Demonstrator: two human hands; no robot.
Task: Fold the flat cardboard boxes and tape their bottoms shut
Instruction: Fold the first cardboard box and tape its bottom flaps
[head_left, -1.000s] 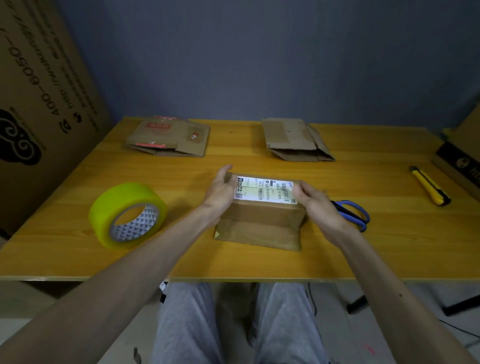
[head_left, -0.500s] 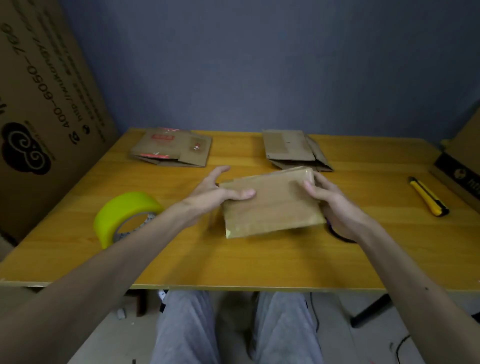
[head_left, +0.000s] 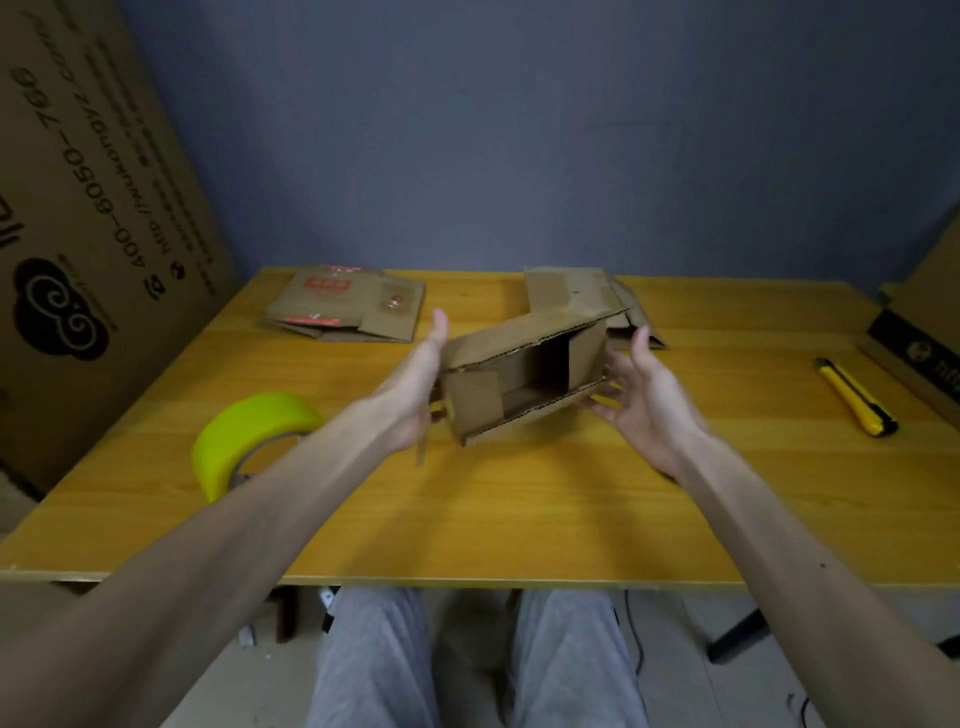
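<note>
Cardboard box (head_left: 524, 364) (open end facing camera) | left hand (head_left: 415, 384), right hand (head_left: 641, 395) grip clamped | big carton (head_left: 88, 208) reads "400-6050-766"

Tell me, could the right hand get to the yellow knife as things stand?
Probably yes, once it lets go: the right hand is steadying the box, but the table between it and the knife looks bare.

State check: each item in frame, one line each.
Box: opened up, held tilted off the table, open end toward camera.
Left hand: pressing the box's left side.
Right hand: supporting its right end.
Two flat boxes: unfolded, lying flat.
Tape roll: on edge.
Utility knife: lying flat.
</note>
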